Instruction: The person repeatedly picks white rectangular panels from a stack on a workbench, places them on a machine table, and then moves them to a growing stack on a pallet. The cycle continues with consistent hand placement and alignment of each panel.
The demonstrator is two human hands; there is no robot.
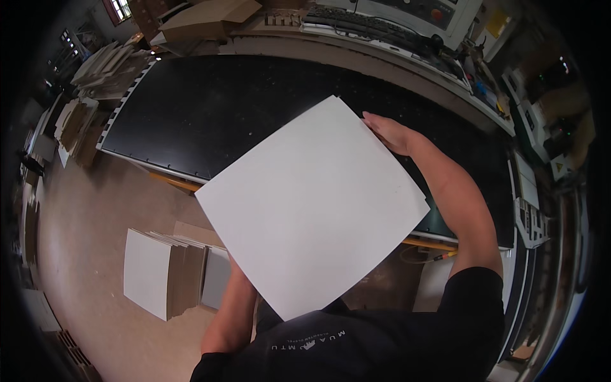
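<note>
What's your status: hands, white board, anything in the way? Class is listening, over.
Right hand at upper right edge of white board. Left hand mostly hidden behind lower left edge. Board blocks view of part of black table.

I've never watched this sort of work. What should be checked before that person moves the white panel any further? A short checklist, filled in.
1. Right hand at the white panel: ok, fingers along its upper right edge.
2. Left hand supporting it: cannot tell, the panel hides most of that hand.
3. Single sheet: cannot tell, the stepped right corner hints at more.
4. Panel squared with the black tabletop: not ok, it sits turned.
5. Panel apart from the keyboard: ok, tabletop shows between.
</note>
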